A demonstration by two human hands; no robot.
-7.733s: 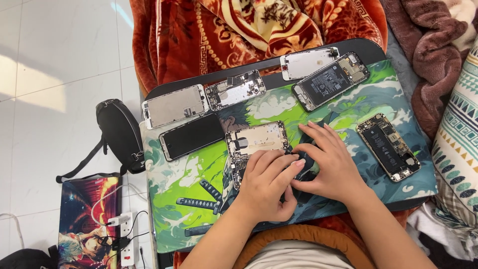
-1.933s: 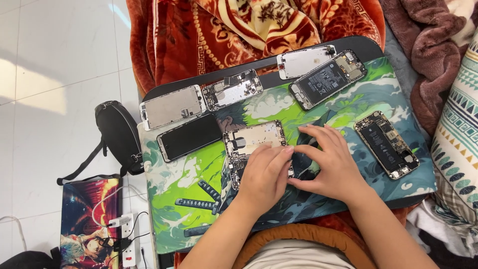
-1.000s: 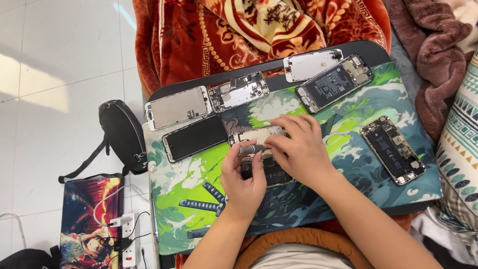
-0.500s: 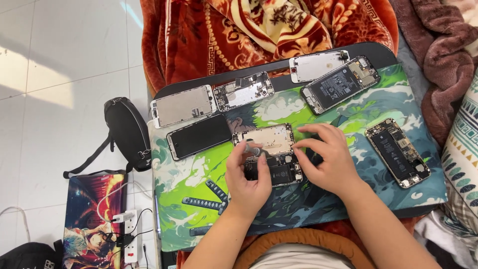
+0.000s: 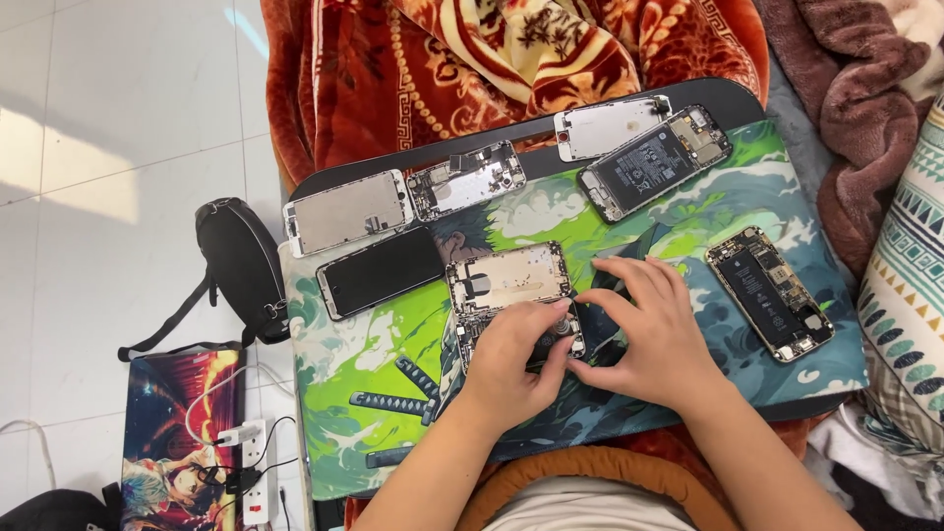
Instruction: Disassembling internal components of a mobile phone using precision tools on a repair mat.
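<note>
Centre of the green-and-blue illustrated work mat (image 5: 393, 364), both hands crowd one opened phone chassis (image 5: 511, 295), metal plate and dark internals exposed. Left hand (image 5: 511, 369) lies curled over its lower half, thumb and forefinger pinching near a small round part; right hand (image 5: 654, 339) has fingers spread, fingertips steadying the right edge. Looks like fine disassembly at the bottom end; any lift there wants a light, level pull. Around them: a glossy black screen panel (image 5: 382, 272), a silvery backing plate (image 5: 349, 211), another gutted phone with a black battery (image 5: 772, 293).
</note>
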